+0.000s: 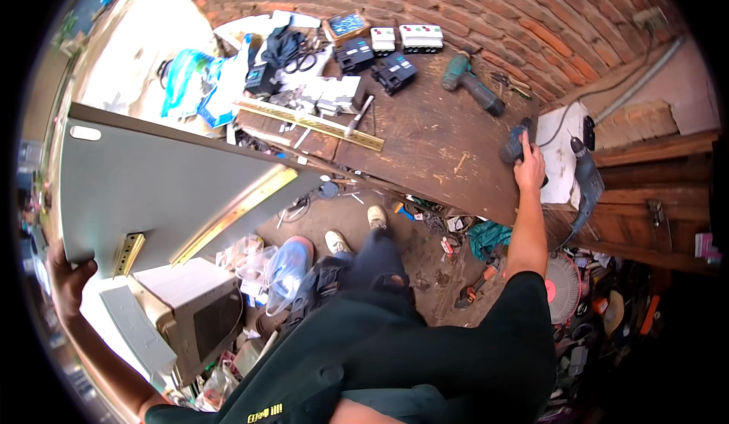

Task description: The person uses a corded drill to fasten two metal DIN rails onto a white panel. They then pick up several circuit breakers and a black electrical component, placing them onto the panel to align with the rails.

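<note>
At the far left my left hand (70,278) is curled at the lower edge of a large grey metal panel (152,173), which leans upright against the bench. Two brass-coloured slotted rails, a long one (235,215) and a short one (129,254), lie against the panel's face. My right arm reaches over to the bench's right end. There, my right hand (530,169) closes on a dark blue power drill (515,141) lying on the wood. Part of this drill is hidden by my fingers. A green and black drill (471,82) lies farther back.
The wooden bench (433,150) runs along a brick wall, bearing black contactors (393,73), white breakers (420,38) and a long slotted rail (311,122). A corded drill (587,185) hangs beside a white box (557,158). An old monitor (194,310), bags and a fan (562,289) crowd the floor.
</note>
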Tool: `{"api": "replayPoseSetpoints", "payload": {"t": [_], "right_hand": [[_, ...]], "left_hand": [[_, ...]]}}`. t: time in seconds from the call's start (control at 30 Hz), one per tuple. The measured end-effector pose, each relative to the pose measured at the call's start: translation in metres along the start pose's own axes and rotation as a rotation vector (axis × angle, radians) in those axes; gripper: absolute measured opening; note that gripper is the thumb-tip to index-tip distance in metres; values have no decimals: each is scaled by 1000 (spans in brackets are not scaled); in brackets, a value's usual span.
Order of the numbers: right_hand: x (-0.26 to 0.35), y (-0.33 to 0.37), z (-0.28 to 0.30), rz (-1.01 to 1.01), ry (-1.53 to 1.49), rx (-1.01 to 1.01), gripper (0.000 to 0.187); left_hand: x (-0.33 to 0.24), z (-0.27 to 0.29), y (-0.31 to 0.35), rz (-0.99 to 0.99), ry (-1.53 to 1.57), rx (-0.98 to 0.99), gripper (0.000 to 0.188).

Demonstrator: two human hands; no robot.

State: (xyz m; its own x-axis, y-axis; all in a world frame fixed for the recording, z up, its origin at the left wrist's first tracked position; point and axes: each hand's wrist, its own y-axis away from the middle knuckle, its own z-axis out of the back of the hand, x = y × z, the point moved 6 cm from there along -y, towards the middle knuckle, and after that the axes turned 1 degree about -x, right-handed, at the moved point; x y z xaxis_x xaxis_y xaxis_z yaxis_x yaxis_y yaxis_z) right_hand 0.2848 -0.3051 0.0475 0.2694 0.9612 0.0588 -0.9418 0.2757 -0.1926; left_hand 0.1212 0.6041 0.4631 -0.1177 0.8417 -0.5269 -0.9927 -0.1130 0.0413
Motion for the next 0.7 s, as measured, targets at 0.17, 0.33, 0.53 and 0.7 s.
{"api": "replayPoseSetpoints", "payload": {"t": [0.17,0.33,0.53,0.7], "right_hand": [[-13,-11,-9,-76,-35,-74,91],[-5,-14,-3,-116,-95,61,88],[-11,-16,10,-176,-68,128,75],[54,5,52,53,-506,-146,65]], "left_hand": [[-96,-69,-80,-244,11,163,32],[-188,-155,-126,-448,-131,391,26],[-260,-212,-129,-505,-95,561,22],[-227,-181,-83,-331,-153,349,20]]}}
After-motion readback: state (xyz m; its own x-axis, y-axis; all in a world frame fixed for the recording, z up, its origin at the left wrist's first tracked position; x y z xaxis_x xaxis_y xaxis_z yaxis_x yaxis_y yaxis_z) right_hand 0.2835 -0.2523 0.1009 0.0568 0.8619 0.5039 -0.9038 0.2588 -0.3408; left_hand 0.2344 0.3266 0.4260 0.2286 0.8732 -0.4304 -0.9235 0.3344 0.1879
